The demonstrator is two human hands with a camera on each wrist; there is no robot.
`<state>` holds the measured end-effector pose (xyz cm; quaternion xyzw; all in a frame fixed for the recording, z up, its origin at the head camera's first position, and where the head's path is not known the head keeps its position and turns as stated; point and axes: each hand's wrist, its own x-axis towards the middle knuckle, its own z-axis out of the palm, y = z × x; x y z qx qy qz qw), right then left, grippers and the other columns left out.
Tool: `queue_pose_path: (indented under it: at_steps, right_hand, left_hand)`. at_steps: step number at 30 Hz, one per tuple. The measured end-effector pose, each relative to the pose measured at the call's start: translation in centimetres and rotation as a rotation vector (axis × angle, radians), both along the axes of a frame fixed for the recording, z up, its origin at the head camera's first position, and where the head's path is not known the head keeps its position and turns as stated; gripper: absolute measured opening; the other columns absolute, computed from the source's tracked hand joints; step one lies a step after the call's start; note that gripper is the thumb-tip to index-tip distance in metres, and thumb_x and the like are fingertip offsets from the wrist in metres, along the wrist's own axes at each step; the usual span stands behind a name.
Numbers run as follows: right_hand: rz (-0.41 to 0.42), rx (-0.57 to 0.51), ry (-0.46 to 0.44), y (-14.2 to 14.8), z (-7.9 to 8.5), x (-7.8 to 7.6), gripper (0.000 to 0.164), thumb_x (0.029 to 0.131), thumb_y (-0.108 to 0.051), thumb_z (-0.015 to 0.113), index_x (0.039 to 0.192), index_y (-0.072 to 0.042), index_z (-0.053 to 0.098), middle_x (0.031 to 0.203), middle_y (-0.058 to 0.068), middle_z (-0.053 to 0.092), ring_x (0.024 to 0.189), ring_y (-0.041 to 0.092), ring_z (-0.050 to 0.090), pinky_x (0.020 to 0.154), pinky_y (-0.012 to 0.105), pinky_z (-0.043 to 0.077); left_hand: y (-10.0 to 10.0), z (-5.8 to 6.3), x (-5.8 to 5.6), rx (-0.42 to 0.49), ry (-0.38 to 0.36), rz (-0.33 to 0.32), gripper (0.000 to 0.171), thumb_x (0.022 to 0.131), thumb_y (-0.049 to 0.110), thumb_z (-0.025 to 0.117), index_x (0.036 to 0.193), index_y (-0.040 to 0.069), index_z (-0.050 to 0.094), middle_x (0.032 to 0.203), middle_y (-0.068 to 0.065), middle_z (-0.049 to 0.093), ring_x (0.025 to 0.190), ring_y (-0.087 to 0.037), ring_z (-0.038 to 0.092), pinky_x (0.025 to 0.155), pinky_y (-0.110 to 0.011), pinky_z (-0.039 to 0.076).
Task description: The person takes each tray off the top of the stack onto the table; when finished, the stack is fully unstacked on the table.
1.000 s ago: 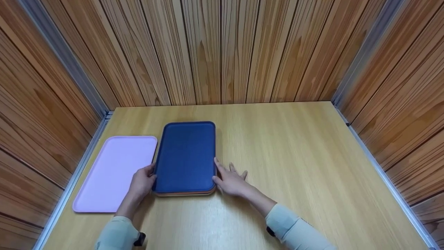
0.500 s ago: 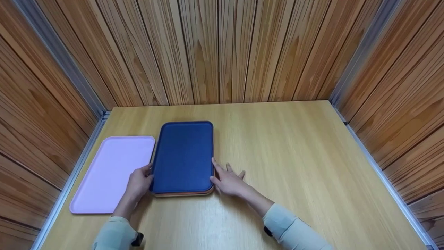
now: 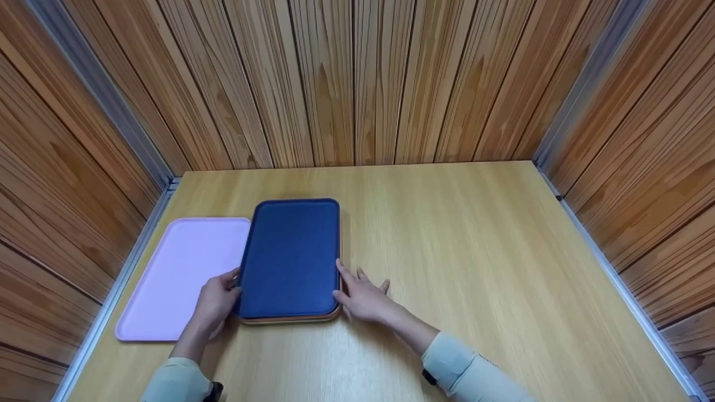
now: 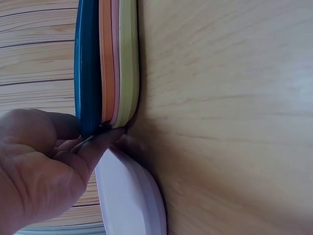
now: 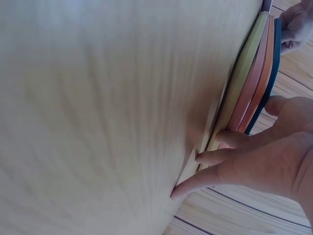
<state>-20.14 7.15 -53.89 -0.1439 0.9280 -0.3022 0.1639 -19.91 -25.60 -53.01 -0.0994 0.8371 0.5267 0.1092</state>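
Observation:
A dark blue tray (image 3: 290, 257) tops a stack of trays in front of the person. Orange (image 4: 107, 63), pink (image 4: 116, 63) and yellow trays (image 4: 128, 63) lie beneath it, their edges visible in the left wrist view. The left hand (image 3: 217, 298) pinches the blue tray's left edge, thumb on its rim and fingers underneath, against the stack's side. At the opposite side, the right hand (image 3: 363, 296) touches the stack with fingers straight and spread. Its thumb meets the blue rim, and its lower fingertips reach down to the table. A lilac tray (image 3: 184, 268) lies left of the stack, partly behind the left hand.
Everything stands on a light wooden table (image 3: 458, 251). Wood-plank walls (image 3: 357, 84) with grey metal corner strips (image 3: 111, 95) enclose it at the back and both sides.
The stack has slid slightly left and toward the person, both hands moving with it. The blue tray's left edge now overlaps the lilac tray's right edge in the head view.

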Motion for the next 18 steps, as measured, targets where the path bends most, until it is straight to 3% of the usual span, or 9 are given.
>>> queue_pose_path:
  at_steps: [5, 12, 16, 18]
  right_hand:
    - [-0.005, 0.002, -0.001, -0.51, 0.07, 0.36, 0.072, 0.105, -0.046, 0.048, 0.164, -0.028, 0.011, 0.158, 0.009, 0.039, 0.152, 0.037, 0.016, 0.102, 0.083, -0.006]
    - [-0.007, -0.011, 0.004, -0.79, 0.0, 0.46, 0.072, 0.104, -0.045, 0.05, 0.164, -0.026, 0.015, 0.157, 0.009, 0.041, 0.151, 0.039, 0.018, 0.102, 0.084, -0.004]
    - [-0.029, -0.028, 0.035, -0.74, 0.09, 0.45, 0.073, 0.102, -0.042, 0.056, 0.163, -0.024, 0.021, 0.156, 0.011, 0.043, 0.148, 0.04, 0.026, 0.101, 0.085, 0.001]
    - [-0.051, -0.046, 0.076, -0.74, 0.11, 0.35, 0.072, 0.1, -0.04, 0.06, 0.161, -0.019, 0.028, 0.152, 0.014, 0.048, 0.143, 0.041, 0.038, 0.103, 0.084, 0.007]
  left_hand:
    - [-0.37, -0.05, 0.33, 0.039, -0.01, 0.012, 0.054, 0.102, -0.008, 0.042, 0.155, -0.006, 0.03, 0.15, -0.032, 0.042, 0.139, -0.04, 0.041, 0.109, -0.049, 0.04]
    - [-0.41, -0.19, 0.53, 0.021, 0.027, 0.032, 0.053, 0.1, -0.009, 0.045, 0.152, -0.01, 0.033, 0.144, -0.035, 0.047, 0.135, -0.042, 0.046, 0.107, -0.049, 0.042]
    - [-0.27, -0.21, 0.58, 0.023, 0.025, 0.042, 0.053, 0.101, -0.009, 0.046, 0.152, -0.01, 0.034, 0.144, -0.034, 0.047, 0.135, -0.041, 0.046, 0.107, -0.048, 0.042]
    - [-0.24, -0.18, 0.55, 0.025, 0.031, 0.043, 0.052, 0.101, -0.009, 0.046, 0.152, -0.009, 0.035, 0.144, -0.034, 0.047, 0.136, -0.041, 0.045, 0.107, -0.048, 0.042]
